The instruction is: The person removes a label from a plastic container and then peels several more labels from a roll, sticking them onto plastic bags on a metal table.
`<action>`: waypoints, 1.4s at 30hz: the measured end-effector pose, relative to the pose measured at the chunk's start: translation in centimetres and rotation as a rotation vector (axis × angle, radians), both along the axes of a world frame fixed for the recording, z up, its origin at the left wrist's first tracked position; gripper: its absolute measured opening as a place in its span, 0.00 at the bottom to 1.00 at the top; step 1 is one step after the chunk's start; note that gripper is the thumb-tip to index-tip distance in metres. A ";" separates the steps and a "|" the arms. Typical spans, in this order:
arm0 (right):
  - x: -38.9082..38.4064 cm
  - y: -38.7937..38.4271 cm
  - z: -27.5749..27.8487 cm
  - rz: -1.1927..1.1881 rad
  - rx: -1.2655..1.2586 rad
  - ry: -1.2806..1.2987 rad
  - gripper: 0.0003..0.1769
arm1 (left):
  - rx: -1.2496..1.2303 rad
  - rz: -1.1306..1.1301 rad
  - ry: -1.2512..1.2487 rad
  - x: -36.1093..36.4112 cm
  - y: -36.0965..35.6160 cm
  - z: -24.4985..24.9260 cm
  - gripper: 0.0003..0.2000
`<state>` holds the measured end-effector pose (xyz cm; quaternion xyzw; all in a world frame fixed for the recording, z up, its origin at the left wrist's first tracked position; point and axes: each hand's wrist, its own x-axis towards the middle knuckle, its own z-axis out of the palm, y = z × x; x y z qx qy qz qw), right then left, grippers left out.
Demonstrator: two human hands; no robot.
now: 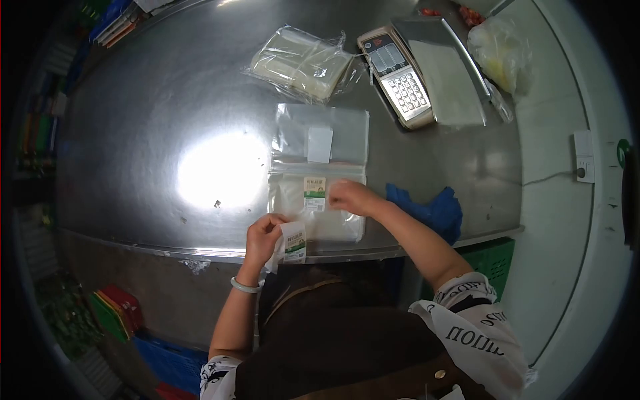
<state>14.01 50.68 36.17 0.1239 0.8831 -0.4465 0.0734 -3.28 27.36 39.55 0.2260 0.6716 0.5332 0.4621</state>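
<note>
— Status query: what are the hands doing?
— I am watching the left hand point(263, 237) clenching its fingers on a label strip point(292, 243) at the desk point(133, 167) edge. The right hand point(350, 197) is touching the labelled bag point(333, 227) lying flat near that edge; I cannot tell its grip.

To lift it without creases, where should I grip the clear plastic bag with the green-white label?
Probably its near right corner, pinched from the front edge of the steel table: the clear plastic bag lies flat, the right hand rests on its upper part, and the left hand holding a white label strip crowds the left corner.
</note>
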 end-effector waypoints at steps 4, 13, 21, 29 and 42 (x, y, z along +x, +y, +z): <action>0.8 -0.7 -0.4 0.264 0.358 0.322 0.09 | -0.003 0.046 -0.025 -0.2 1.1 0.8 0.04; -1.2 4.4 2.8 -1.160 -0.471 0.509 0.03 | -0.055 0.061 0.003 0.1 1.7 2.4 0.08; -2.7 -5.9 3.6 -0.215 -0.347 0.064 0.18 | -0.096 -0.074 0.134 1.1 2.6 0.7 0.02; -3.8 -2.3 0.1 -0.318 0.186 0.049 0.12 | -0.261 0.033 0.290 -0.1 -0.9 -6.8 0.14; 2.1 -0.9 -2.2 0.081 0.253 0.205 0.11 | -0.102 -0.090 0.093 -1.3 -0.7 -1.5 0.07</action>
